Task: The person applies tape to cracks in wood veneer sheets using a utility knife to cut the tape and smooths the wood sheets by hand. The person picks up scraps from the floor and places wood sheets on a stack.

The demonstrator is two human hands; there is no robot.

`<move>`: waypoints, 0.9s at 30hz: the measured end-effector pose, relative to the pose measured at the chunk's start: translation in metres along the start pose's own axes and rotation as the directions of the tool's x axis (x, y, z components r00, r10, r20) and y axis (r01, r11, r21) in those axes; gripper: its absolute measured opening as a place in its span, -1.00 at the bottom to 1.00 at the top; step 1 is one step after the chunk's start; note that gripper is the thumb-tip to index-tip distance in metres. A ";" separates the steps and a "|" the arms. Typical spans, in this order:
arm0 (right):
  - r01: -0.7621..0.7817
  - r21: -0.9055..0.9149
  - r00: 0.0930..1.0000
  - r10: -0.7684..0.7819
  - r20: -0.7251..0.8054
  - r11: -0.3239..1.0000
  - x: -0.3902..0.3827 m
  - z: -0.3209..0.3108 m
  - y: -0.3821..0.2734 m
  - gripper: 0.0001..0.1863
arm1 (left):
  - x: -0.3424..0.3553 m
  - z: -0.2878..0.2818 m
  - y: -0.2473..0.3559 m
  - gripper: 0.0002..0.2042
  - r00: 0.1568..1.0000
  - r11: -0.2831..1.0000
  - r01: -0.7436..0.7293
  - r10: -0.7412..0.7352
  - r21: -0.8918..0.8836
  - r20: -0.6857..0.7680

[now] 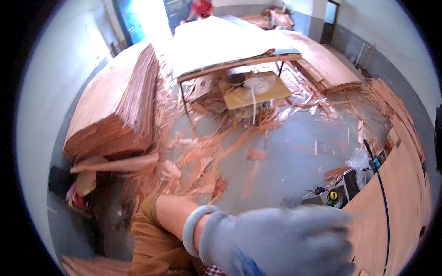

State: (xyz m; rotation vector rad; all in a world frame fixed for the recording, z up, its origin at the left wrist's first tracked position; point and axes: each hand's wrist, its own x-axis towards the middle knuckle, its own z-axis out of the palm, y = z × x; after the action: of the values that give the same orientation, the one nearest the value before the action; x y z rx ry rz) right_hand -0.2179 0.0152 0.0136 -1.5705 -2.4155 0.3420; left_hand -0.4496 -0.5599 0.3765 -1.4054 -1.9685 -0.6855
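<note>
My left hand (290, 239) wears a grey knit glove with a blue mark and reaches across the lower middle toward the right. A pale bangle (189, 230) circles its wrist, and the brown sleeve (159, 248) is pushed up to the elbow. Motion smears the fingers, so their pose and anything in them cannot be made out. They overlap the left edge of a large light-brown wood sheet (396, 216); whether they touch it is unclear. A thin black rod (383, 198) lies along that sheet. My right hand is out of view.
Thick veneer stacks stand at left (103, 101) and back right (322, 60). A table (216, 41) bears pale sheets; below it is a yellowish board (244, 98). Veneer scraps (198, 161) litter the floor. A yellow tape measure (333, 195) lies near the sheet. Another person (201, 8) stands far back.
</note>
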 end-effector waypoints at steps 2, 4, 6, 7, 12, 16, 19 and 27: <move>-0.096 0.199 0.995 0.094 0.018 0.975 0.000 0.007 -0.008 -0.67 | -0.037 0.003 -0.057 -0.63 0.991 0.996 -0.046 0.036 0.071 0.128; -0.189 0.431 0.982 0.177 0.069 0.882 0.001 0.010 -0.013 -0.69 | -0.059 0.015 -0.122 -0.67 0.888 0.947 0.306 -0.321 0.098 0.330; -0.247 0.641 0.969 0.194 0.154 0.727 0.001 0.021 -0.032 -0.71 | -0.091 0.027 -0.172 -0.70 0.605 0.793 0.302 -0.588 0.529 0.537; -0.256 0.715 0.967 0.179 0.183 0.650 -0.002 0.030 -0.051 -0.72 | -0.108 0.034 -0.194 -0.73 0.449 0.737 0.357 -0.674 0.573 0.586; -0.440 0.837 0.873 -0.065 0.484 0.326 -0.047 0.089 -0.190 -0.81 | -0.168 0.060 -0.275 -0.79 0.574 0.826 0.538 -0.503 0.165 0.646; -0.159 0.799 0.783 -0.418 0.460 0.580 -0.128 0.115 -0.315 -0.71 | -0.166 0.093 -0.332 -0.81 0.483 0.850 0.485 -0.458 0.208 0.746; 0.172 0.553 0.725 -0.485 0.490 0.815 -0.174 0.099 -0.394 -0.67 | -0.176 0.089 -0.374 -0.83 0.645 0.866 0.499 -0.388 0.021 0.658; -0.313 0.593 0.696 -0.247 0.675 0.742 -0.162 0.146 -0.399 -0.83 | -0.173 0.154 -0.448 -0.66 0.330 0.834 0.526 -0.379 0.165 0.865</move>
State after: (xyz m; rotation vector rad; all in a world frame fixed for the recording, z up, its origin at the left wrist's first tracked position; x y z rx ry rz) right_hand -0.5447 -0.3002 -0.0070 -1.2271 -2.2264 1.9459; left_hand -0.8622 -0.6937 0.1194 -1.4104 -3.3226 -0.3014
